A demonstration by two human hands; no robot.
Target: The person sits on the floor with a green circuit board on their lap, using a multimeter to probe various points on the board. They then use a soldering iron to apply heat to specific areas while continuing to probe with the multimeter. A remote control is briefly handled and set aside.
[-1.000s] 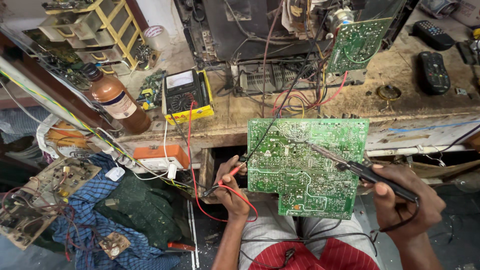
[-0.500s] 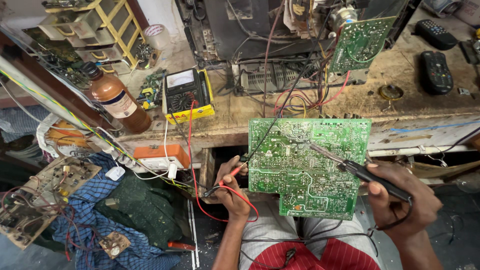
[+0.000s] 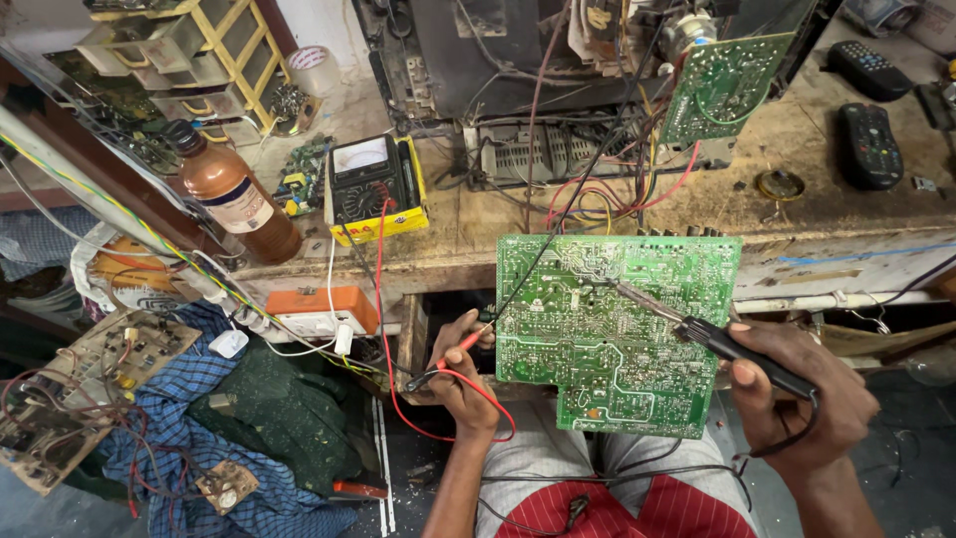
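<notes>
Left to right: our left hand (image 3: 460, 371) pinches the red probe (image 3: 460, 349) wired to the yellow multimeter (image 3: 376, 187); the green circuit board (image 3: 617, 329) stands over our lap; our right hand (image 3: 797, 394) grips the black probe (image 3: 717, 339). We judge a slipping tip could bridge adjacent solder joints.

The green circuit board (image 3: 617, 334) looks like rigid laminate with a slightly glossy lacquer, dotted with dull silvery solder. The probe (image 3: 742, 351) in the right hand (image 3: 797, 399) has a matt black plastic handle and a thin metal tip. The workbench (image 3: 558, 234) is rough, stained wood, beside a glossy brown bottle (image 3: 234, 194) with a paper label and a multimeter (image 3: 373, 189) cased in shiny yellow plastic.
</notes>
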